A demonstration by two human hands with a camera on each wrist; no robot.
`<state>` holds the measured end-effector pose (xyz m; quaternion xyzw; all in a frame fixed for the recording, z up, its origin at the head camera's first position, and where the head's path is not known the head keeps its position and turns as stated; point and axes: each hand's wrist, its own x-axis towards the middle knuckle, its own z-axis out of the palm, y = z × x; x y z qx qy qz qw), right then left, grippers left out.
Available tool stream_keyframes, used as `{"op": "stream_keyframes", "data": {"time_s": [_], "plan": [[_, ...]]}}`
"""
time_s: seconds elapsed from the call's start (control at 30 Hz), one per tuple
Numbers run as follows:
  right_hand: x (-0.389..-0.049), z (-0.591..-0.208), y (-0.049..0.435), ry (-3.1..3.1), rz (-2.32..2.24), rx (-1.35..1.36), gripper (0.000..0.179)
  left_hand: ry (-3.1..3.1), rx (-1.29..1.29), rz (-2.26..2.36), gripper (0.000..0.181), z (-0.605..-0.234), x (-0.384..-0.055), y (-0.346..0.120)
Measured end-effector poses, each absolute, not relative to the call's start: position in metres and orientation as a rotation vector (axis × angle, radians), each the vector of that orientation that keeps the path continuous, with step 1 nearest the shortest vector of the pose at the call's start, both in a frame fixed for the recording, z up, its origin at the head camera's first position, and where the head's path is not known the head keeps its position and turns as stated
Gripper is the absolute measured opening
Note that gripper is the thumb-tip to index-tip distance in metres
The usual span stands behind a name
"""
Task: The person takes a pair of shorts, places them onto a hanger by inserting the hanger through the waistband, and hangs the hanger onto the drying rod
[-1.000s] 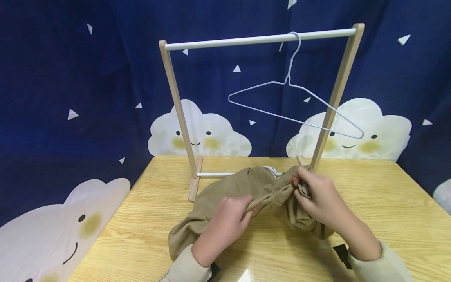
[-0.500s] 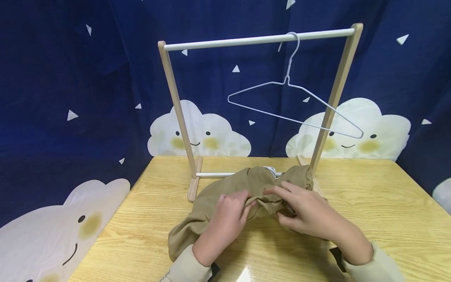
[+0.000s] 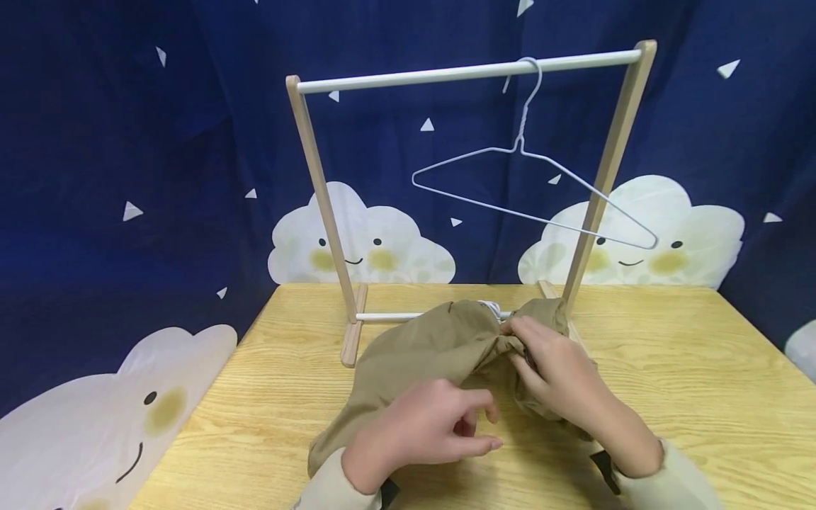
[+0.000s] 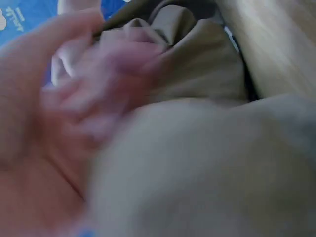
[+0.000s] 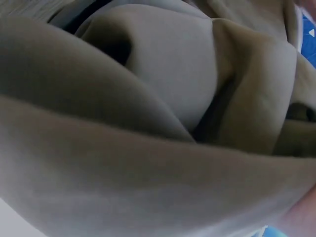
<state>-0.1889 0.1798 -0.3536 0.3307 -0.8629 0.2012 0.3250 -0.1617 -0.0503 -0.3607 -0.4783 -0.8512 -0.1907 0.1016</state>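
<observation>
khaki garment [image 3: 414, 358] | rumpled, bunched | on wooden table [image 3: 695, 368] | exact shape unclear

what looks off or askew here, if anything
The hanger looks askew: in the head view it slopes down to the right while the rail above runs nearly level, though it may just be turned. The bunched khaki cloth shows no plain damage.
</observation>
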Motion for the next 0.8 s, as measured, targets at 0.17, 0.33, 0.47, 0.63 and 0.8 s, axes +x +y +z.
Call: {"op": "stream_keyframes", "data": {"time_s": [0.17, 0.33, 0.47, 0.63, 0.8], "plan": [[-0.190, -0.354, 0.182, -2.283, 0.581, 0.855, 0.030, -2.811, -0.914, -0.162, 0.035, -0.361, -0.148, -0.056], [-0.191, -0.354, 0.183, -2.308, 0.627, 0.848, 0.025, -2.745, -0.543, -0.098, 0.046, -0.363, -0.146, -0.057], [-0.192, -0.354, 0.185, -2.288, 0.707, 0.924, 0.025, -2.630, -0.503, -0.130, 0.052, -0.370, -0.156, -0.051], [-0.190, -0.354, 0.185, -2.237, 0.812, 1.185, 0.031, -2.504, -0.498, -0.190, 0.054, -0.383, -0.167, -0.043], [-0.188, -0.352, 0.183, -2.262, 0.778, 1.314, 0.027, -2.413, -0.508, -0.334, 0.022, -0.389, -0.173, -0.041]]}}
